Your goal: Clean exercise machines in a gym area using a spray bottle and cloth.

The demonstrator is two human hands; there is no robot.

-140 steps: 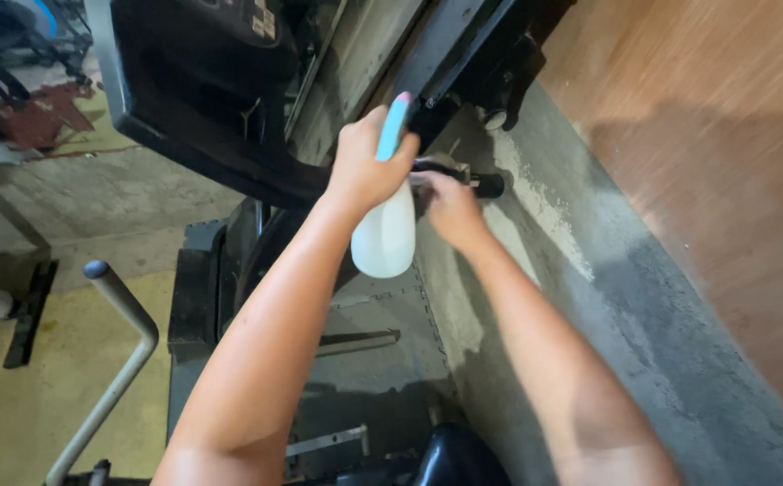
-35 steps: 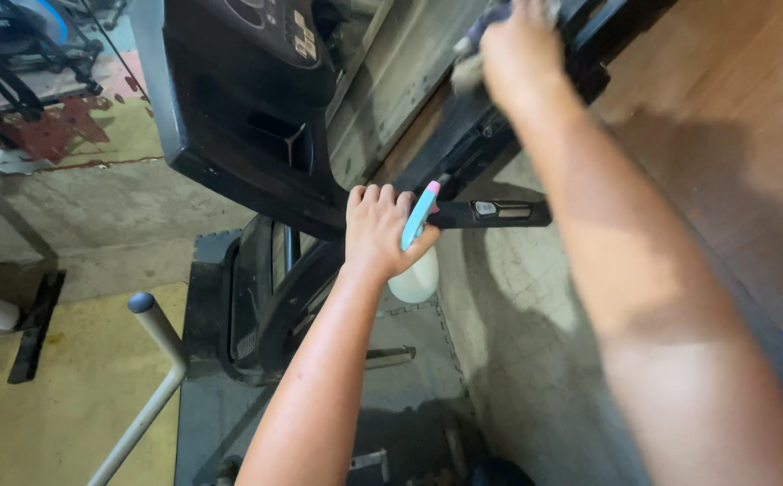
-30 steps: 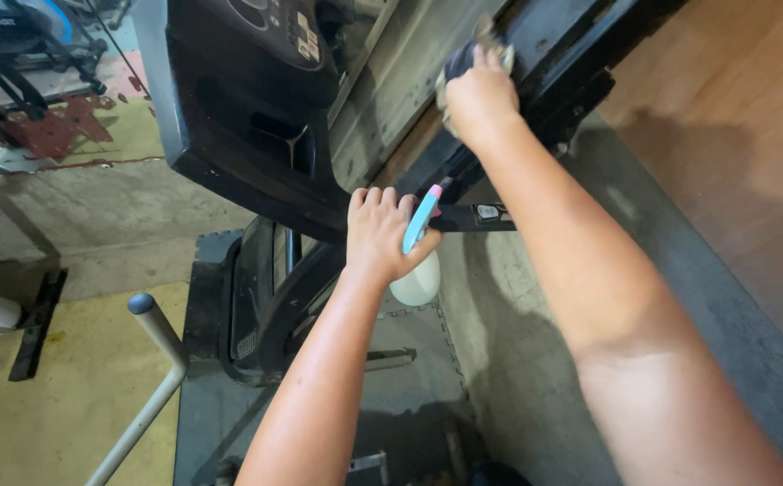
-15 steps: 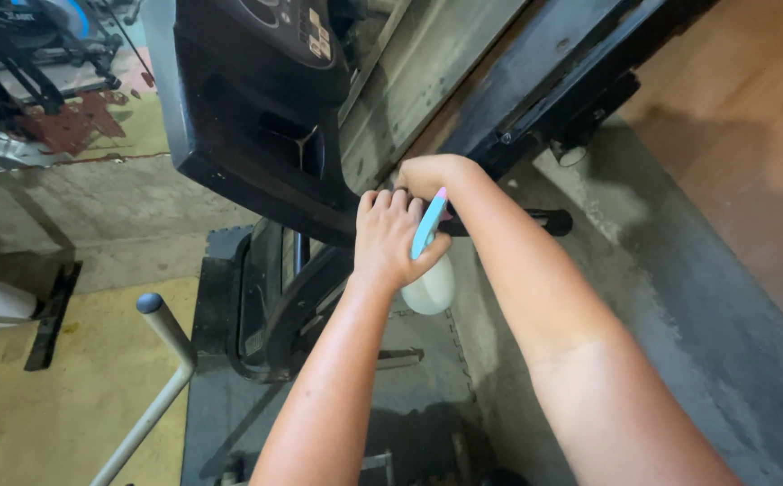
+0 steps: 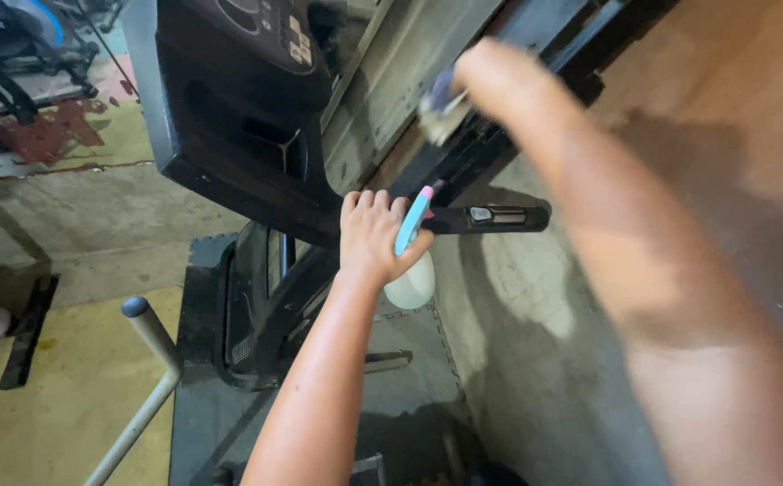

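Right hand now raised, clamped on cloth; left hand around spray bottle.

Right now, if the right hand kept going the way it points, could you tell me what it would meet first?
Probably the grey panel of the exercise machine: the right hand, holding a cloth, points up at it, though blur hides the gap.

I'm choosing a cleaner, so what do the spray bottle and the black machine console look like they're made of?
The spray bottle looks like white, slightly translucent plastic with a smooth blue trigger top, held in the left hand. The console seems to be hard black moulded plastic, semi-matte, judging by its soft reflections and moulded recesses; metal underneath cannot be ruled out.
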